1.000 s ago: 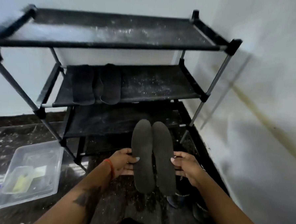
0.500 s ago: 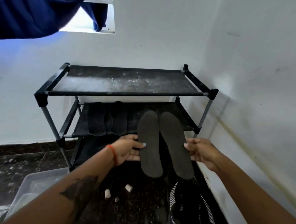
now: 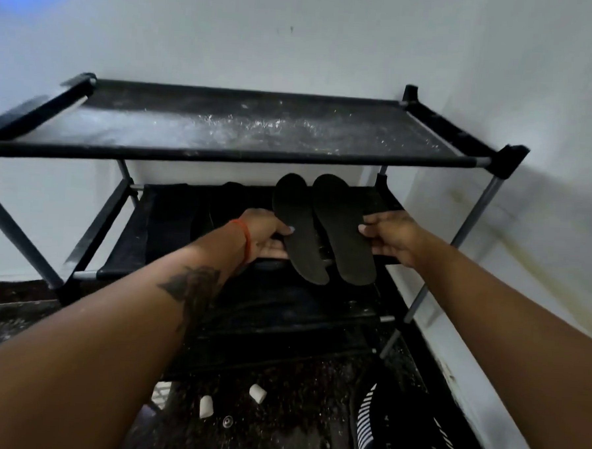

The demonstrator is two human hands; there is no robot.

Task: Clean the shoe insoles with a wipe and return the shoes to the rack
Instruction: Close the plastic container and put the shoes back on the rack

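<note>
Both insoles [image 3: 321, 229] now farther forward over the rack [image 3: 240, 152] (middle shelf); left hand [image 3: 266, 234], right hand [image 3: 390, 238], fingers gripping them

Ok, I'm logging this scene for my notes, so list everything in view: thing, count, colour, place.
rack: one, black, dusty, in the wall corner
held insoles: two, dark, side by side over the middle shelf front
other insoles: two, black, on the middle shelf, left
shoe: black with white stripes, floor, lower right
small pieces: two, white, floor before the rack
floor: dark, speckled
walls: white
left hand: holds the left insole's edge
right hand: holds the right insole's edge
</note>
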